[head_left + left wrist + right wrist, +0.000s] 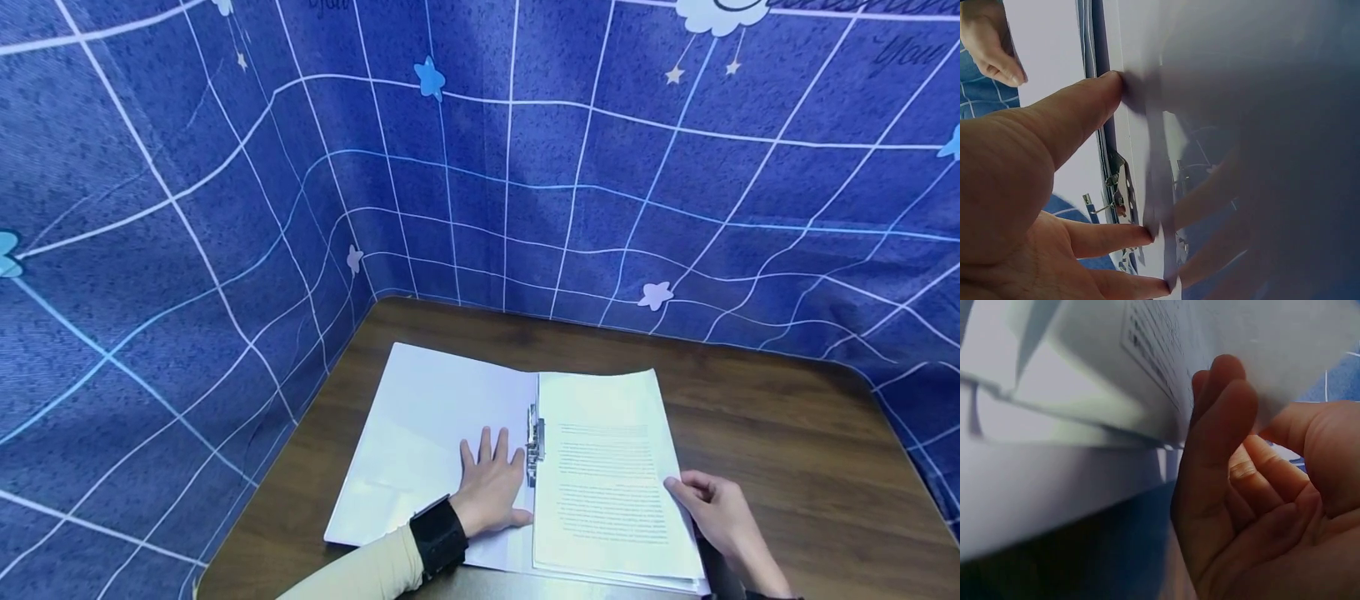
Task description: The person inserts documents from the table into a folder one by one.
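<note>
An open binder [420,425] lies on the table, its bare inside cover to the left and a stack of printed paper [607,500] to the right. A metal clip [535,446] runs along its middle. My left hand [489,490] rests with spread, straight fingers on the cover beside the clip; in the left wrist view its thumb [1082,112] touches the glossy surface. At the stack's right edge my right hand [716,508] pinches a sheet between thumb and fingers. The right wrist view shows that sheet [1291,356] lifted and bent, with other pages behind it.
The brown wooden table [795,433] extends around the binder. A blue curtain [465,192] with white grid lines and stars hangs along its back and left sides. A black band [438,536] is on my left wrist.
</note>
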A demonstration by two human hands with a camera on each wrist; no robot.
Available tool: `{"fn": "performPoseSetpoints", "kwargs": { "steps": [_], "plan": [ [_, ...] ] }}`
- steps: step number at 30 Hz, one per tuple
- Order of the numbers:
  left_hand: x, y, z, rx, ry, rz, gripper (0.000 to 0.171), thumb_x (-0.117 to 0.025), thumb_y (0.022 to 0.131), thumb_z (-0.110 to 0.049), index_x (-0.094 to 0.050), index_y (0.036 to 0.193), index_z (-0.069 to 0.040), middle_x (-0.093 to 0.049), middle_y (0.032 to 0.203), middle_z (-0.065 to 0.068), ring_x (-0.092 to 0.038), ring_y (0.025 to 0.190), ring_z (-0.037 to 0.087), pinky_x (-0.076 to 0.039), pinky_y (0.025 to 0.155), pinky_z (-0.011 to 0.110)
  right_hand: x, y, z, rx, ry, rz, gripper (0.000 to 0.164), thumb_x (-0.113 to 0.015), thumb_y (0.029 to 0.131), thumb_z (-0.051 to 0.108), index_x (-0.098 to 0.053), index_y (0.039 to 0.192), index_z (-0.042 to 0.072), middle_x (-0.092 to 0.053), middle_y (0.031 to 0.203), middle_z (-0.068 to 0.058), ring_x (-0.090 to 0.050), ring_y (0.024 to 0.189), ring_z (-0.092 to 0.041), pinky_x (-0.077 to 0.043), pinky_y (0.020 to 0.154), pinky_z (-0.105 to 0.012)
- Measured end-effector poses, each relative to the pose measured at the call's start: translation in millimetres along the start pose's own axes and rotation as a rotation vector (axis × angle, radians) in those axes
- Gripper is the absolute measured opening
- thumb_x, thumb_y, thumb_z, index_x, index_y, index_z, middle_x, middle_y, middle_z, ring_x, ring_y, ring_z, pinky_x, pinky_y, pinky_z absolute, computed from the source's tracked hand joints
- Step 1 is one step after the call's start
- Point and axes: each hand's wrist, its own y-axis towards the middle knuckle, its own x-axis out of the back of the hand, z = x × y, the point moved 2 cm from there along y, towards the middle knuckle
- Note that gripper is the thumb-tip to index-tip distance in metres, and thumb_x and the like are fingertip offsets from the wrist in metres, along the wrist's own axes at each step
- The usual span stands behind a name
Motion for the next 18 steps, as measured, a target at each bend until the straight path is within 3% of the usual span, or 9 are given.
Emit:
{"fn": "performPoseSetpoints", "kwargs": {
  "steps": [6, 9, 14, 16, 18],
  "plan": [
    [0.8, -0.1, -0.1, 0.006, 0.002, 0.001, 0.094, -0.088, 0.072, -0.058, -0.059, 0.143, -0.004, -0.038, 0.156, 0.031, -0.03, 0.144, 0.057, -0.027, 0.105, 0.08, 7.8, -7.2, 4.9, 0.012, -0.16, -0.026, 0.046, -0.07, 0.098, 0.033, -0.068, 0.127, -0.003, -0.071, 0.084, -0.005, -0.063, 0.064, -0.018, -0.051, 0.052, -0.033],
    [0.8, 0.1, -0.3, 0.009, 0.006, 0.003, 0.094, -0.088, 0.072, -0.058, -0.059, 0.144, -0.004, -0.038, 0.156, 0.03, -0.03, 0.144, 0.057, -0.027, 0.105, 0.08, 11.4, -12.4, 11.9, 0.078, -0.285, -0.099, 0.041, -0.069, 0.098, 0.034, -0.071, 0.124, 0.003, -0.074, 0.085, -0.006, -0.068, 0.07, -0.022, -0.05, 0.059, -0.037],
    [0.5, 0.4, -0.9, 0.012, 0.003, 0.004, 0.094, -0.088, 0.072, -0.058, -0.059, 0.143, -0.004, -0.038, 0.156, 0.03, -0.031, 0.144, 0.057, -0.027, 0.105, 0.08, -0.4, -23.6, 30.5, 0.31, -0.367, -0.267, 0.034, -0.076, 0.093, 0.025, -0.072, 0.119, 0.004, -0.072, 0.104, -0.019, -0.069, 0.091, -0.037, -0.05, 0.073, -0.053],
    [0.1, 0.5, -1.0, 0.014, 0.003, 0.005, 0.094, -0.088, 0.072, -0.058, -0.059, 0.143, -0.004, -0.038, 0.156, 0.03, -0.031, 0.144, 0.057, -0.027, 0.105, 0.079, -11.8, -28.0, 37.6, 0.421, -0.37, -0.286, 0.035, -0.081, 0.089, 0.02, -0.073, 0.119, 0.003, -0.069, 0.112, -0.025, -0.064, 0.099, -0.043, -0.049, 0.08, -0.058],
    [0.3, 0.3, -1.1, 0.016, 0.002, 0.005, 0.094, -0.088, 0.072, -0.058, -0.059, 0.143, -0.004, -0.039, 0.156, 0.03, -0.031, 0.144, 0.057, -0.027, 0.105, 0.079, -24.3, -32.0, 42.7, 0.483, -0.403, -0.254, 0.04, -0.084, 0.086, 0.02, -0.072, 0.121, 0.004, -0.064, 0.123, -0.029, -0.057, 0.11, -0.05, -0.047, 0.084, -0.066]
  ]
}}
